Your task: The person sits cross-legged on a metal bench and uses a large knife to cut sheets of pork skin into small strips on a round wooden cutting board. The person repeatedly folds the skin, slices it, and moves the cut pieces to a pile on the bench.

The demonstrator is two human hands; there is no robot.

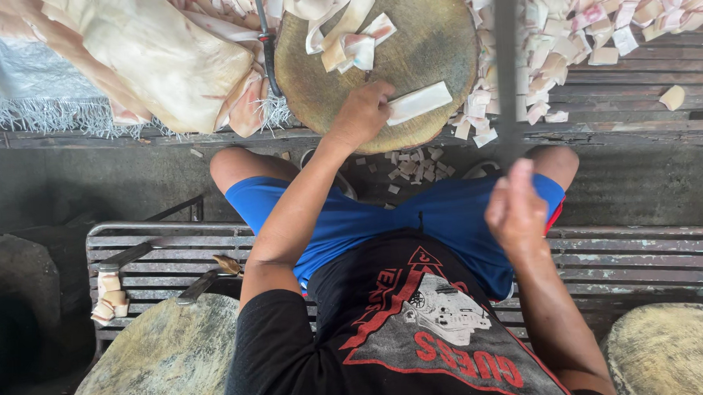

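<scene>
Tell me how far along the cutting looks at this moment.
Done: a big heap of cut pieces lies right of the round chopping block. In hand: the left hand pins a pale strip there, while the right hand raises a blurred knife. Left: large uncut slabs and several strips.

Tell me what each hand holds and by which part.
The left hand pins a pale strip by its near end on the round chopping block. The right hand grips a blurred cleaver by its handle end.
</scene>
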